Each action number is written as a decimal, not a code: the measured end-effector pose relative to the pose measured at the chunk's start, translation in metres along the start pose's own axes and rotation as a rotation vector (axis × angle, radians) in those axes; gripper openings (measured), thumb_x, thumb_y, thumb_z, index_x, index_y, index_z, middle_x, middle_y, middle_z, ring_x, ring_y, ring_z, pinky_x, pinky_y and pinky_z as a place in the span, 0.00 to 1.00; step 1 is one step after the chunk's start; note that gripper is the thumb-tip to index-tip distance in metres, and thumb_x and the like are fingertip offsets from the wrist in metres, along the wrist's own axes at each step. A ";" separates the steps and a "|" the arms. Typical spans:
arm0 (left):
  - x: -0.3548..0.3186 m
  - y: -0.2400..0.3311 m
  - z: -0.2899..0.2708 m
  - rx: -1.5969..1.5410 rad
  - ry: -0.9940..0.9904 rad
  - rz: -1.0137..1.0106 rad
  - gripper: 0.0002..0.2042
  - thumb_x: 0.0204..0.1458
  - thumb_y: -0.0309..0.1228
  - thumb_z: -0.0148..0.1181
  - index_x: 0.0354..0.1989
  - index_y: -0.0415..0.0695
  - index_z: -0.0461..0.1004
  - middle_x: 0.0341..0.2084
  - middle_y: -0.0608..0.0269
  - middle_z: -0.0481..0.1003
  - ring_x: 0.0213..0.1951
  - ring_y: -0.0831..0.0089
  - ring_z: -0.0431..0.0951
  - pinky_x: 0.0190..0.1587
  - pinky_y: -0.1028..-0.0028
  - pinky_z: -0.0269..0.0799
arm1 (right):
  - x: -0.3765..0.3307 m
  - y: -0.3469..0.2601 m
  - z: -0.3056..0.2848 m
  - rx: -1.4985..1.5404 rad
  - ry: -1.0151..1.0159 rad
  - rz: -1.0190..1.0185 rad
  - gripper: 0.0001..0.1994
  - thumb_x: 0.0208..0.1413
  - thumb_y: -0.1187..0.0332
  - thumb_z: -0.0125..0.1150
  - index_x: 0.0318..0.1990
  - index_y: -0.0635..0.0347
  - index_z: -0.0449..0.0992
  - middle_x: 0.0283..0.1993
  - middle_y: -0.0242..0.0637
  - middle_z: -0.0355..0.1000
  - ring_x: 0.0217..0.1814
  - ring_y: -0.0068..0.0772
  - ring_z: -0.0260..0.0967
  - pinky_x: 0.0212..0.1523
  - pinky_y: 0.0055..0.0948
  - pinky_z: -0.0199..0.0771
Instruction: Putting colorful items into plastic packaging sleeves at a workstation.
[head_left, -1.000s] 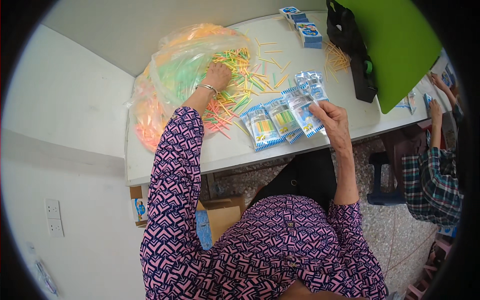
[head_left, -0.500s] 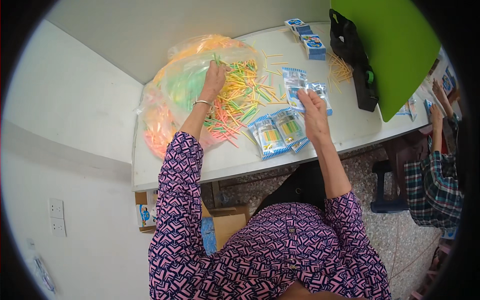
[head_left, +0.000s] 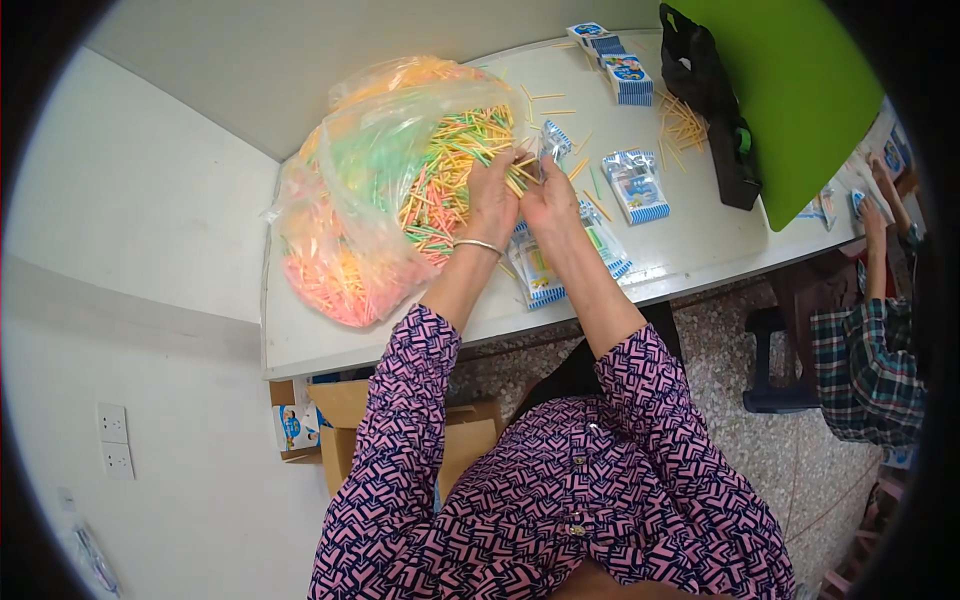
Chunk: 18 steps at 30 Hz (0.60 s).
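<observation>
My left hand is closed on a few thin pastel sticks at the right edge of a big clear plastic bag. Loose yellow, green and pink sticks spill from the bag's mouth. Right beside it, my right hand grips a small blue-and-white pouch, whose striped end shows above the fingers. The two hands nearly touch, and the fingertips partly hide what they hold. Under my wrists lie filled pouches with coloured sticks visible through their windows. Another pouch pile rests farther right.
Stacked blue-and-white cards stand at the back, near scattered yellow sticks. A black holder stands along a green partition. Beyond it, another person's plaid sleeve shows. Below the table is a cardboard box.
My left hand has come right, out of the bag, with sticks. My right hand has moved left with the pouch, and the two hands have met in front of the bag.
</observation>
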<state>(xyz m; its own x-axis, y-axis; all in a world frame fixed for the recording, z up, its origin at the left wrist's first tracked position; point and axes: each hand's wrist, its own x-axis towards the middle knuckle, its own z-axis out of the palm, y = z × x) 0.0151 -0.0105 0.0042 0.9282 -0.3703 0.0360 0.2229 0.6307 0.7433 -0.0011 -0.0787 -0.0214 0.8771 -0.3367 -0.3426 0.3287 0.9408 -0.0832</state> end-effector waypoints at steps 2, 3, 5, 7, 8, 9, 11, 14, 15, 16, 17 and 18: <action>-0.003 -0.004 0.006 0.028 0.050 0.049 0.09 0.48 0.21 0.55 0.39 0.33 0.69 0.33 0.55 0.74 0.35 0.67 0.75 0.41 0.71 0.73 | 0.000 0.001 0.000 0.021 0.001 0.000 0.10 0.62 0.69 0.44 0.41 0.69 0.65 0.41 0.43 0.66 0.43 0.37 0.66 0.47 0.37 0.71; -0.005 -0.005 0.010 0.060 0.095 0.096 0.09 0.48 0.21 0.56 0.38 0.33 0.69 0.33 0.57 0.74 0.34 0.69 0.75 0.40 0.72 0.73 | 0.001 0.000 0.000 0.015 -0.005 -0.010 0.10 0.62 0.69 0.44 0.41 0.68 0.65 0.41 0.42 0.66 0.43 0.36 0.66 0.47 0.35 0.70; -0.010 -0.007 0.019 0.114 0.106 0.109 0.09 0.47 0.20 0.56 0.38 0.34 0.69 0.33 0.58 0.74 0.34 0.70 0.75 0.40 0.73 0.72 | 0.002 -0.003 -0.002 0.009 -0.010 -0.023 0.10 0.61 0.68 0.45 0.41 0.68 0.65 0.41 0.42 0.66 0.43 0.35 0.65 0.47 0.34 0.70; -0.013 -0.005 0.019 0.171 0.126 0.130 0.09 0.47 0.20 0.57 0.37 0.35 0.69 0.33 0.59 0.74 0.34 0.72 0.75 0.39 0.74 0.72 | -0.002 -0.002 -0.003 -0.100 -0.017 -0.079 0.08 0.61 0.68 0.46 0.38 0.66 0.66 0.40 0.40 0.66 0.42 0.32 0.65 0.46 0.32 0.69; -0.014 -0.004 0.018 0.196 0.110 0.129 0.08 0.47 0.20 0.56 0.37 0.36 0.69 0.33 0.59 0.74 0.35 0.73 0.75 0.40 0.75 0.71 | -0.003 -0.001 -0.002 -0.101 -0.017 -0.075 0.08 0.61 0.68 0.46 0.38 0.66 0.66 0.40 0.40 0.66 0.42 0.32 0.65 0.46 0.32 0.69; -0.015 -0.004 0.020 0.220 0.091 0.124 0.08 0.48 0.20 0.56 0.37 0.37 0.69 0.34 0.60 0.73 0.35 0.73 0.74 0.40 0.76 0.71 | -0.003 -0.002 -0.002 -0.123 -0.039 -0.087 0.08 0.61 0.69 0.46 0.37 0.65 0.66 0.39 0.39 0.66 0.42 0.31 0.64 0.46 0.31 0.68; -0.016 -0.005 0.023 0.196 0.078 0.113 0.08 0.48 0.20 0.54 0.38 0.37 0.69 0.34 0.60 0.73 0.36 0.73 0.74 0.42 0.75 0.71 | -0.003 -0.004 -0.003 -0.145 -0.059 -0.101 0.07 0.61 0.69 0.47 0.36 0.64 0.66 0.39 0.38 0.65 0.42 0.30 0.64 0.46 0.30 0.68; -0.011 -0.004 0.010 0.123 0.042 0.088 0.09 0.48 0.20 0.53 0.38 0.38 0.68 0.34 0.61 0.72 0.37 0.73 0.72 0.44 0.75 0.70 | -0.008 -0.001 0.003 -0.150 -0.062 -0.112 0.07 0.61 0.69 0.47 0.36 0.64 0.66 0.38 0.38 0.65 0.41 0.29 0.64 0.45 0.30 0.68; -0.009 -0.004 0.010 0.071 0.006 0.060 0.09 0.47 0.19 0.52 0.38 0.38 0.67 0.34 0.61 0.71 0.38 0.73 0.72 0.45 0.74 0.69 | -0.007 -0.003 0.003 -0.134 -0.069 -0.111 0.07 0.61 0.69 0.46 0.36 0.64 0.66 0.38 0.38 0.66 0.41 0.29 0.64 0.45 0.30 0.68; -0.008 -0.006 0.010 0.070 0.003 0.059 0.09 0.47 0.19 0.52 0.38 0.38 0.67 0.34 0.61 0.71 0.38 0.73 0.72 0.45 0.74 0.69 | -0.006 -0.005 0.002 -0.118 -0.077 -0.111 0.07 0.61 0.68 0.46 0.37 0.64 0.66 0.38 0.39 0.66 0.41 0.30 0.65 0.45 0.29 0.68; -0.008 -0.007 0.010 0.092 -0.016 0.057 0.10 0.46 0.18 0.51 0.38 0.38 0.67 0.35 0.61 0.71 0.39 0.72 0.71 0.46 0.74 0.69 | -0.005 -0.007 0.002 -0.118 -0.077 -0.114 0.07 0.61 0.68 0.46 0.37 0.64 0.66 0.38 0.39 0.66 0.41 0.30 0.65 0.45 0.29 0.68; -0.008 -0.007 0.010 0.116 -0.030 0.056 0.10 0.45 0.18 0.51 0.38 0.38 0.66 0.35 0.60 0.71 0.39 0.72 0.71 0.46 0.74 0.69 | -0.008 -0.007 0.003 -0.108 -0.067 -0.107 0.08 0.61 0.68 0.45 0.37 0.64 0.66 0.39 0.40 0.67 0.41 0.31 0.66 0.46 0.30 0.69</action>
<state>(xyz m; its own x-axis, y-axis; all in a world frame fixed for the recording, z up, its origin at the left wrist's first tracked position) 0.0028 -0.0188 0.0053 0.9286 -0.3580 0.0982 0.1335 0.5689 0.8115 -0.0091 -0.0825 -0.0156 0.8617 -0.4338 -0.2634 0.3850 0.8969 -0.2175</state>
